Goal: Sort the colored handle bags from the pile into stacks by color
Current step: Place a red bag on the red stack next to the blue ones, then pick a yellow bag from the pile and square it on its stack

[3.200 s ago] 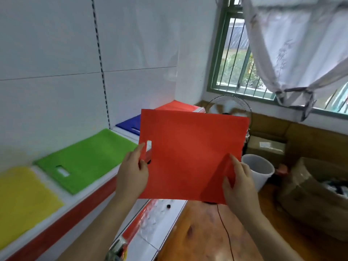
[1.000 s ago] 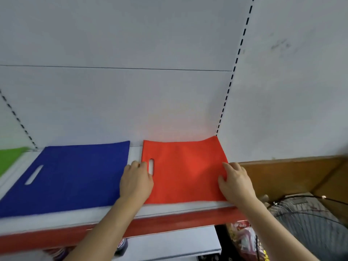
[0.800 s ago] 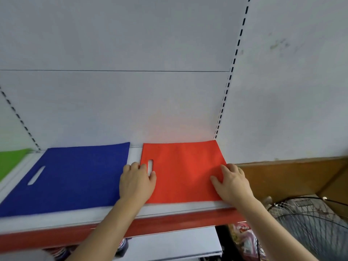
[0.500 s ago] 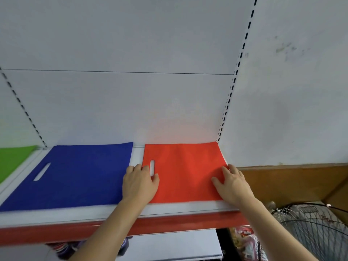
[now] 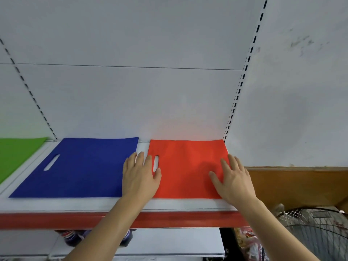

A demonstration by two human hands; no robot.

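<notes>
Both hands flat on the red bag

The red bag (image 5: pixel 186 166) lies flat on the white shelf (image 5: pixel 75 203), centre right of the frame. The left hand (image 5: pixel 140 176) presses its handle-slot edge, fingers straight, gripping nothing. The right hand (image 5: pixel 232 180) rests spread on its right edge, also gripping nothing. Left of it lies the blue bag (image 5: pixel 84 166), then the green bag (image 5: pixel 15 153) at far left

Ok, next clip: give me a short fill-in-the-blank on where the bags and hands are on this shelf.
1. Both hands rest flat on the ____ bag.
2. The blue bag lies to the ____ of it.
3. The left hand lies beside that bag's ____ slot.
4. At the picture's far left edge lies a ____ bag.

Missing words: red; left; handle; green
</notes>
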